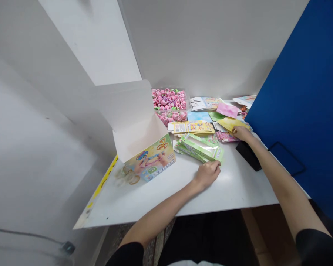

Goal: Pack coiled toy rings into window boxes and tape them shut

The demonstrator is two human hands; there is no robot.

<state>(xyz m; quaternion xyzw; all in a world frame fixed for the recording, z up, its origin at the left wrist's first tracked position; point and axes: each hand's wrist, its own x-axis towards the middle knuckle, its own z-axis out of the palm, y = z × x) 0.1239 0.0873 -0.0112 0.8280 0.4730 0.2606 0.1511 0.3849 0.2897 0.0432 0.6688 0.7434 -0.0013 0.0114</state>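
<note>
My left hand (208, 174) is closed on the near right end of a green flat box (201, 146) with a clear window, which lies over other green packaging. My right hand (242, 133) pinches the edge of a yellow card (231, 123) at the right of the table. Behind the green box is a stack of yellow printed boxes (192, 127). A pink card (227, 110), a blue card (199, 117) and pink packaging (225, 136) lie around the yellow card.
An open printed carton (155, 162) stands at the left of the white table (161, 195). Behind it is a clear bin of pink rings (170, 99). A black object (249, 155) lies beside my right forearm, near a blue panel (302, 92).
</note>
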